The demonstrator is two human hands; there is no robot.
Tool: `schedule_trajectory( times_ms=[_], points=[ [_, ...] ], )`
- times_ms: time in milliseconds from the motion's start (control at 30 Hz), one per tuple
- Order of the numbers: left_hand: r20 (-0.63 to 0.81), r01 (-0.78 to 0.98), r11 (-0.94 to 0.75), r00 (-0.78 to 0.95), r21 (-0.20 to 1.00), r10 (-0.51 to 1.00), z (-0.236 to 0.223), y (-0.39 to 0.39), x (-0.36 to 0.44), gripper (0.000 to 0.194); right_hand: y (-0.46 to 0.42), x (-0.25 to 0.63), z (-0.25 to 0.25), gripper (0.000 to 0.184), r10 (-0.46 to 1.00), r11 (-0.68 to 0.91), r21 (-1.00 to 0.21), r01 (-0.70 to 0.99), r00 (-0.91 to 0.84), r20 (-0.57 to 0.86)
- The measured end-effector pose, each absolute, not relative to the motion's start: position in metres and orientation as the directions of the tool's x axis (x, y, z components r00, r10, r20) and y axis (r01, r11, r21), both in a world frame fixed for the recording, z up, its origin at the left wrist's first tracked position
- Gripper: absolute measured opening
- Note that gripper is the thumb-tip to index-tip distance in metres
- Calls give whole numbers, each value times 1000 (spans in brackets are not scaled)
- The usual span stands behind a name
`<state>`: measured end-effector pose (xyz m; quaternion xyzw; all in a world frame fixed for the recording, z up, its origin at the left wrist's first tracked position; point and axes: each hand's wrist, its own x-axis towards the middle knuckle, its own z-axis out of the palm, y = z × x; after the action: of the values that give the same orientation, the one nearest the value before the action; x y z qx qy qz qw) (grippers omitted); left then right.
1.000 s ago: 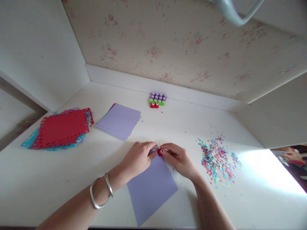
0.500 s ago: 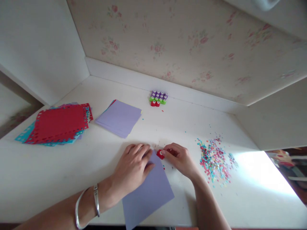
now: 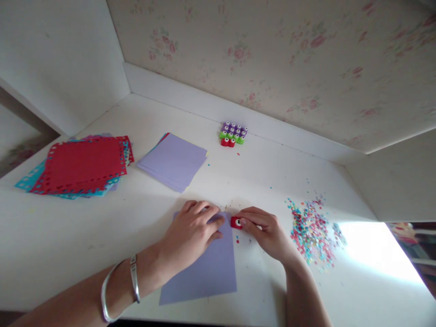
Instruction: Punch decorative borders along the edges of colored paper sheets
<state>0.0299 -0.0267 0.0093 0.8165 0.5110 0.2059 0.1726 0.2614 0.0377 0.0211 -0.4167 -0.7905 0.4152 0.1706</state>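
Note:
A lilac sheet of paper (image 3: 204, 272) lies on the white tabletop in front of me. My left hand (image 3: 190, 236) rests on its upper part, fingers spread and slightly curled, holding nothing. Between the thumb and fingers of my right hand (image 3: 264, 229) is a small red craft punch (image 3: 236, 222) with a white button on top. The punch sits at the sheet's upper right corner; whether paper is inside its slot I cannot tell. Just below it, a few tiny punched bits (image 3: 237, 240) lie beside the paper's right edge.
Several purple, green and red punches (image 3: 233, 134) stand grouped near the back wall. A stack of lilac-topped sheets (image 3: 173, 161) lies left of them. Farther left is a pile of red and blue sheets (image 3: 85, 165) with punched edges. Colourful confetti (image 3: 313, 231) is heaped at right.
The lilac sheet has turned so its right edge runs nearly straight toward me. My right hand and the punch have shifted slightly right in view. The camera view has also moved.

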Motion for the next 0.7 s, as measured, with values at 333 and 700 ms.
schedule_trajectory(
  times_ms=[333, 700],
  points=[
    [187, 726, -422, 385, 542, 904, 7, -25, 32, 27, 33, 261, 19, 24, 800, 274, -803, 529, -589, -116],
    [173, 714, -429, 405, 553, 898, 8, -29, 35, 22, 30, 259, 19, 19, 836, 195, -829, 524, -531, -139]
  ],
)
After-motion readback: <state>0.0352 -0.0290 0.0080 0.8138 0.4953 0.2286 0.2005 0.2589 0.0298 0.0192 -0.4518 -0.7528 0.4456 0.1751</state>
